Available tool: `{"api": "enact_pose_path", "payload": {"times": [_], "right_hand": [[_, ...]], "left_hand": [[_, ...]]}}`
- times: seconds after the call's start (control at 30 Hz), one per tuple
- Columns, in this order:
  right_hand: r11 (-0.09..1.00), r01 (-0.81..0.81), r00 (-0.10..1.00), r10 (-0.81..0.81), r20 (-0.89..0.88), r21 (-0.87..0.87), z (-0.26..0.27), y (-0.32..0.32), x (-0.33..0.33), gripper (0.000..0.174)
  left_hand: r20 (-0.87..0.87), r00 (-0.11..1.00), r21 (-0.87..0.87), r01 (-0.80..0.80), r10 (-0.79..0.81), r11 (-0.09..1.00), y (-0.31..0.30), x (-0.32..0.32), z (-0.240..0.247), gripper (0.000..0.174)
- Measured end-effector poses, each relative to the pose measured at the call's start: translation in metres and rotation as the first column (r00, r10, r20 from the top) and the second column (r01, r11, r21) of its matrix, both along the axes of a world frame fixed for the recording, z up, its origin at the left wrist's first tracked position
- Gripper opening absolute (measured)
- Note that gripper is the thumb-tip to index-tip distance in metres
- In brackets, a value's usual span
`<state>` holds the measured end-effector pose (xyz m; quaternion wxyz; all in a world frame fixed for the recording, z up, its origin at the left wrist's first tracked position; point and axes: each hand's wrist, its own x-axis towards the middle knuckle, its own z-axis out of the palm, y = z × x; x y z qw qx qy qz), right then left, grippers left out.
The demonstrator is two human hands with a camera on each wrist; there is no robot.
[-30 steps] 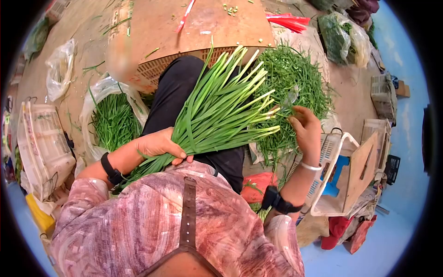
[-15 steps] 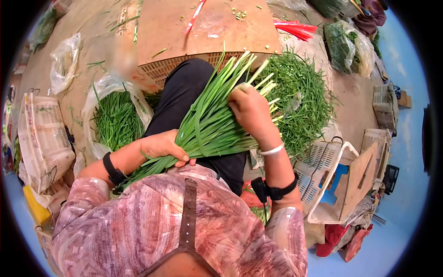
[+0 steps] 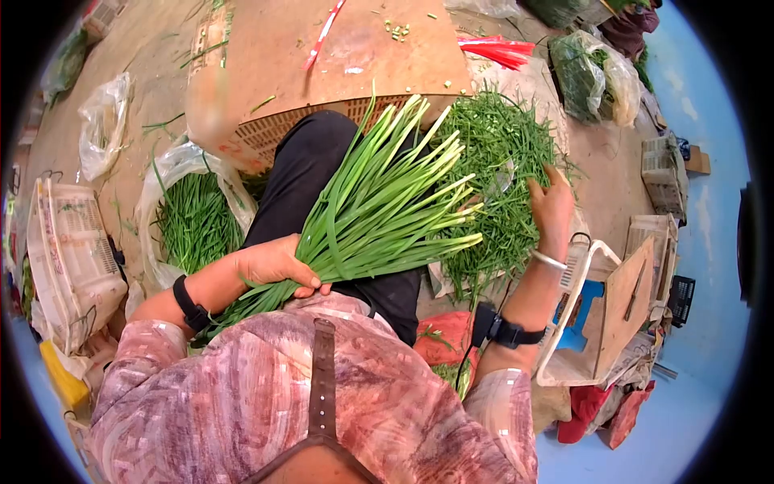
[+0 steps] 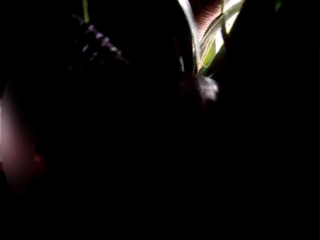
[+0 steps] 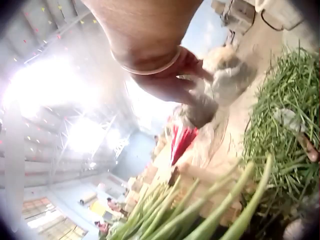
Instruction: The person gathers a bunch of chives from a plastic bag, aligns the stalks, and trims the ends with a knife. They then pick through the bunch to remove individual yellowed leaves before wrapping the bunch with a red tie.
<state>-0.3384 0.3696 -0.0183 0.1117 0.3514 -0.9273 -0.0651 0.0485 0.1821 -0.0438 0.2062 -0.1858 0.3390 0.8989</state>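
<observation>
In the head view my left hand (image 3: pixel 281 263) grips a big bunch of garlic chives (image 3: pixel 375 202) near its leafy end, thumb across the top. The bunch slants over the lap, its pale cut ends fanned to the upper right. My right hand (image 3: pixel 555 208), with a bangle at the wrist, is held over the right edge of a loose heap of green leaves (image 3: pixel 504 133), apart from the bunch. Its fingers (image 5: pixel 187 67) are loosely extended with nothing visible between them in the right wrist view. The left wrist view is almost wholly dark, with a few leaves (image 4: pixel 212 47) showing.
A board (image 3: pixel 347 60) on a crate stands ahead, bearing small trimmed bits and red strips (image 3: pixel 496 52). At left are a plastic bag of greens (image 3: pixel 197 218) and a pale crate (image 3: pixel 72 250). A white basket (image 3: pixel 556 363) with a board stands at right.
My right hand moved left over the stem ends of the bunch, then swung back right over the heap, its fingers spreading. My left hand keeps its grip on the garlic chives.
</observation>
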Motion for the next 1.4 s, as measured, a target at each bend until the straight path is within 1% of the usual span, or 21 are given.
{"api": "enact_pose_path", "payload": {"times": [0.03, 0.07, 0.13, 0.2, 0.27, 0.33, 0.43, 0.47, 0.53, 0.6, 0.63, 0.67, 0.73, 0.8, 0.87, 0.97, 1.03, 1.13, 1.3, 1.37, 1.4], "right_hand": [[0.934, -0.01, 0.919, 0.149, 0.366, -0.357, 0.008, -0.024, 0.015, 0.016], [0.761, 0.133, 0.692, 0.387, 0.609, -0.635, 0.014, -0.045, 0.035, 0.021], [0.722, -0.012, 0.627, 0.544, 0.557, -0.692, 0.027, -0.088, 0.072, 0.026], [0.792, -0.314, 0.718, 0.559, 0.415, -0.524, 0.001, -0.124, 0.08, 0.03], [0.94, -0.304, 0.803, 0.339, 0.49, -0.153, -0.009, -0.147, 0.092, 0.028], [0.961, -0.259, 0.787, 0.265, 0.557, -0.091, -0.022, -0.154, 0.089, 0.026], [0.868, -0.139, 0.633, 0.448, 0.631, -0.477, -0.032, -0.145, 0.079, 0.017], [0.869, -0.137, 0.636, 0.446, 0.63, -0.476, -0.033, -0.137, 0.077, 0.017], [0.695, -0.051, 0.73, 0.517, 0.448, -0.717, -0.024, -0.115, 0.084, 0.013], [0.64, 0.14, 0.693, 0.482, 0.537, -0.755, -0.003, -0.089, 0.09, 0.012], [0.493, 0.135, 0.713, 0.554, 0.43, -0.86, -0.015, -0.077, 0.086, 0.012], [0.455, 0.119, 0.731, 0.562, 0.388, -0.883, -0.019, -0.069, 0.082, 0.014], [0.827, 0.212, 0.666, 0.268, 0.696, -0.521, -0.005, -0.058, 0.075, 0.014], [0.902, 0.217, 0.666, 0.143, 0.732, -0.373, -0.003, -0.053, 0.069, 0.02], [0.896, -0.095, 0.929, 0.236, 0.284, -0.433, 0.01, -0.042, 0.074, 0.031], [0.726, -0.497, 0.739, 0.642, 0.207, -0.476, 0.044, -0.044, 0.089, 0.056], [0.635, -0.632, 0.496, 0.772, 0.398, -0.444, 0.057, -0.047, 0.112, 0.091], [0.573, -0.745, 0.348, 0.77, 0.535, -0.341, 0.052, -0.041, 0.164, 0.125], [0.593, -0.697, 0.356, 0.774, 0.524, -0.403, 0.017, -0.039, 0.214, 0.115], [0.595, -0.652, 0.508, 0.803, 0.312, -0.47, 0.005, -0.05, 0.215, 0.096], [0.578, -0.585, 0.474, 0.813, 0.339, -0.569, 0.015, -0.055, 0.212, 0.079]], "left_hand": [[-0.008, 1.0, -0.004, 0.006, -0.006, 1.0, 0.0, 0.0, -0.003, 0.042], [-0.006, 1.0, -0.001, 0.02, -0.02, 1.0, 0.001, 0.001, -0.005, 0.042], [0.014, 1.0, -0.004, 0.028, -0.028, 1.0, 0.002, -0.001, 0.0, 0.04], [0.006, 1.0, -0.026, 0.03, -0.03, 0.999, 0.003, -0.003, 0.002, 0.038], [-0.008, 1.0, -0.044, 0.023, -0.024, 0.999, 0.004, -0.004, 0.006, 0.035], [-0.011, 0.999, -0.066, 0.03, -0.031, 0.997, 0.004, -0.004, 0.01, 0.03], [-0.02, 0.999, -0.074, 0.031, -0.033, 0.997, 0.005, -0.001, 0.006, 0.027], [-0.036, 0.998, -0.094, 0.046, -0.05, 0.994, 0.005, -0.001, 0.006, 0.027], [-0.019, 0.996, -0.152, 0.078, -0.082, 0.985, 0.003, -0.003, 0.013, 0.025], [0.01, 0.993, -0.198, 0.116, -0.116, 0.973, 0.004, -0.004, 0.023, 0.023], [-0.022, 0.982, -0.282, 0.174, -0.188, 0.943, 0.004, -0.006, 0.028, 0.021], [-0.05, 0.964, -0.369, 0.224, -0.26, 0.902, 0.003, -0.009, 0.029, 0.02], [-0.016, 0.961, -0.36, 0.252, -0.276, 0.899, 0.003, -0.008, 0.025, 0.018], [-0.009, 0.976, -0.155, 0.213, -0.217, 0.965, 0.0, -0.011, 0.023, 0.017], [0.019, 0.979, -0.151, 0.206, -0.205, 0.967, 0.002, -0.007, 0.024, 0.017], [0.074, 0.974, -0.082, 0.22, -0.214, 0.972, 0.0, -0.007, 0.022, 0.015], [0.091, 0.975, -0.048, 0.205, -0.2, 0.978, -0.001, -0.007, 0.023, 0.015], [0.152, 0.977, 0.017, 0.146, -0.147, 0.989, -0.003, -0.005, 0.032, 0.015], [0.181, 0.977, 0.16, 0.088, -0.117, 0.983, -0.004, -0.011, 0.055, 0.009], [0.109, 0.979, 0.188, 0.148, -0.17, 0.971, -0.007, -0.012, 0.055, 0.011], [0.111, 0.978, 0.181, 0.156, -0.178, 0.971, -0.007, -0.012, 0.06, 0.011]]}}
